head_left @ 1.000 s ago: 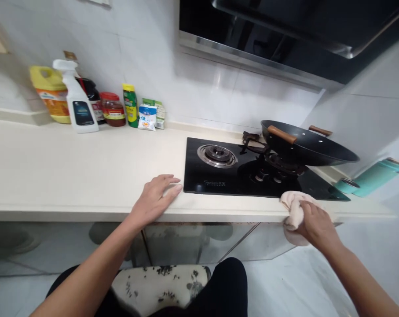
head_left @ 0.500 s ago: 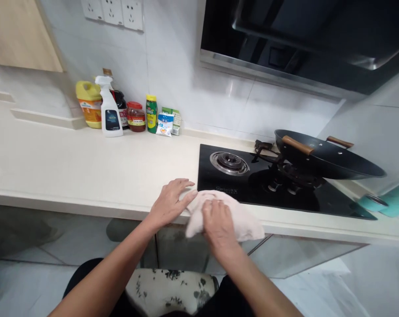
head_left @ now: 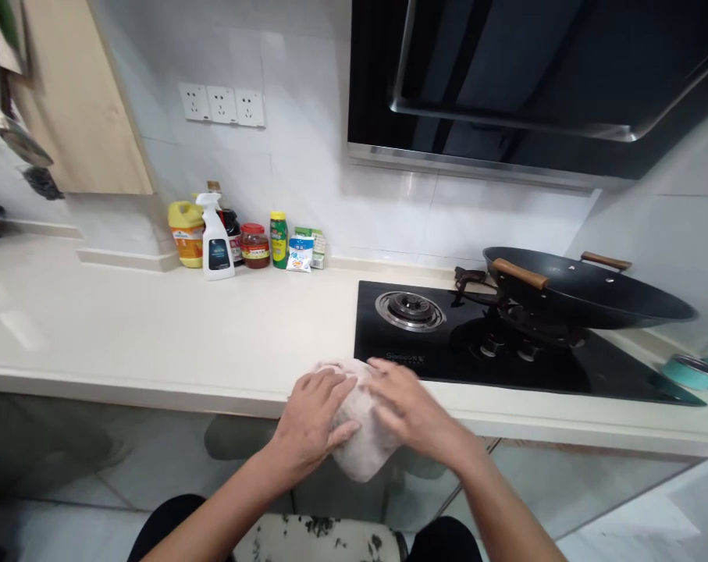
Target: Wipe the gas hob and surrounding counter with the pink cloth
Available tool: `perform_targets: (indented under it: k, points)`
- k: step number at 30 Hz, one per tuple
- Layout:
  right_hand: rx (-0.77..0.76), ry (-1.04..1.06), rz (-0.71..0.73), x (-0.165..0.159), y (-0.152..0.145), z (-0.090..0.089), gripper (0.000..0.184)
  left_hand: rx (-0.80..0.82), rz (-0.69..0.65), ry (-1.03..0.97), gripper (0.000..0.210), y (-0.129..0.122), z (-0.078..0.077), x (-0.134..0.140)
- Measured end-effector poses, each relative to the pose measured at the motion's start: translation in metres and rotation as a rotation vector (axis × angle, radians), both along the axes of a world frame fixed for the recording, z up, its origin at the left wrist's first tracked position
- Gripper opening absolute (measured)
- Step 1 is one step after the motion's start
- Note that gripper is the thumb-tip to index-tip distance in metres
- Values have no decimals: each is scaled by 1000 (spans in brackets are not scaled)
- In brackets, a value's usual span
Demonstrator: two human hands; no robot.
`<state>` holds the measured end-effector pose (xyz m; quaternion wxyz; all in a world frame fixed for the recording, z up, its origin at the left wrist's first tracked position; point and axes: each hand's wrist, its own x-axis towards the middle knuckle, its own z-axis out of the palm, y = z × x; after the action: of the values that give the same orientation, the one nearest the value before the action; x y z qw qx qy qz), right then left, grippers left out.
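Observation:
A pale, crumpled cloth (head_left: 362, 445) lies at the counter's front edge and hangs over it, just left of the hob's front corner. My left hand (head_left: 314, 414) is closed on its left side, fingers over the top and thumb on the front. Against the cloth's right side is my right hand (head_left: 409, 402), slightly blurred, with fingers stretched out and apart. The black glass hob (head_left: 464, 359) begins right behind that hand.
A wok (head_left: 588, 289) with wooden handles sits tilted on the right burner. Along the wall stand a spray bottle (head_left: 217, 246), a red-lidded jar (head_left: 255, 248) and other containers. The range hood (head_left: 476, 160) juts out above. A teal roll-like object (head_left: 690, 372) lies right.
My right hand has lifted off the cloth's top and moved to its right side. My left hand has come onto the cloth, which is now bunched more narrowly. The view has tilted up.

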<state>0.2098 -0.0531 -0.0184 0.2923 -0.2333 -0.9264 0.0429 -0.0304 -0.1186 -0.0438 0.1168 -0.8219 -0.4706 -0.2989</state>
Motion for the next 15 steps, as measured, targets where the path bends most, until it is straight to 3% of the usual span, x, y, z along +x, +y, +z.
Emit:
perform_targets:
  k: [3, 5, 7, 10, 15]
  points:
    - [49, 105, -364, 58, 37, -1, 35, -75, 107, 124, 65, -1, 3, 12]
    - [55, 85, -665, 87, 61, -13, 35, -121, 182, 206, 75, 3, 4, 28]
    - [2, -20, -864, 103, 78, -28, 38, -133, 241, 296, 82, 10, 0, 52]
    - [-1, -168, -970, 105, 86, -47, 42, -70, 261, 395, 63, 25, -14, 99]
    - [48, -209, -952, 104, 84, -54, 47, 281, 32, 388, 36, 42, -30, 162]
